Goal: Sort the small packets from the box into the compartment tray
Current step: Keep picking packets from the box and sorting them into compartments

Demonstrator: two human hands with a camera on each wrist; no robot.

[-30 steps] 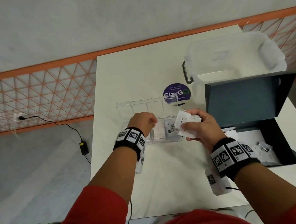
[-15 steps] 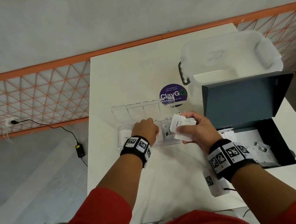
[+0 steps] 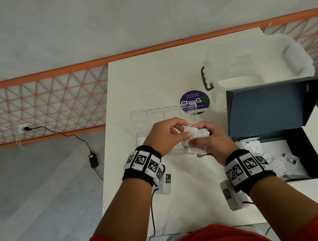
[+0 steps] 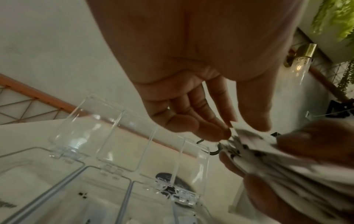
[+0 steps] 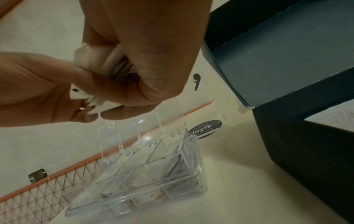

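white table (image 3: pixel 187 199) carries the work: right hand (image 3: pixel 212 143) clutches a packet stack (image 3: pixel 197 135), left hand (image 3: pixel 166 135) pinching its top packet; below both grips, compartment tray (image 5: pixel 193 178) part-filled; box (image 3: pixel 304 151) beside them holds more.

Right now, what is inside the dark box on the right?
The dark box lies open, lid up. Inside are loose white packets on a white sheet. The right hand and wristband cover its near-left corner, so packets there and anything beneath the sheet cannot be seen.
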